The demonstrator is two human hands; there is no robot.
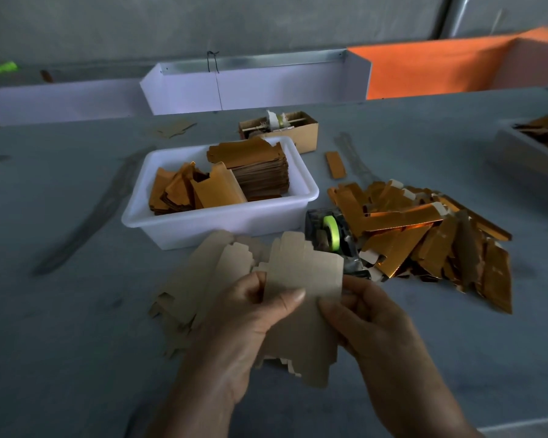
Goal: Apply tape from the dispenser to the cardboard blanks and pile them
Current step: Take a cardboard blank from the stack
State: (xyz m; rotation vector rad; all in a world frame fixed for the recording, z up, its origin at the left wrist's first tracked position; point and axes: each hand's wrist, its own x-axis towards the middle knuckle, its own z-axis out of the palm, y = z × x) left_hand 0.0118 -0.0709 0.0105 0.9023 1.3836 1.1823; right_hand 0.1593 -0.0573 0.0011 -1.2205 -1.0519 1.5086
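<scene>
**Blank in hand, dispenser and pile beside it**

I hold a plain brown cardboard blank [301, 298], notched at its edges, dull side up, above a loose fan of similar blanks [196, 289] lying flat on the table. Just beyond its far right corner sits the tape dispenser [332, 238] with a green roll. Right of the dispenser, touching it, lies a jumbled pile of gold-faced blanks [431, 235].

Tub [159, 213] at desk [60, 311] centre holds blanks [260, 172]; dispenser [331, 235] at its 4 o'clock; loose pile [431, 235] at 3 o'clock.
</scene>
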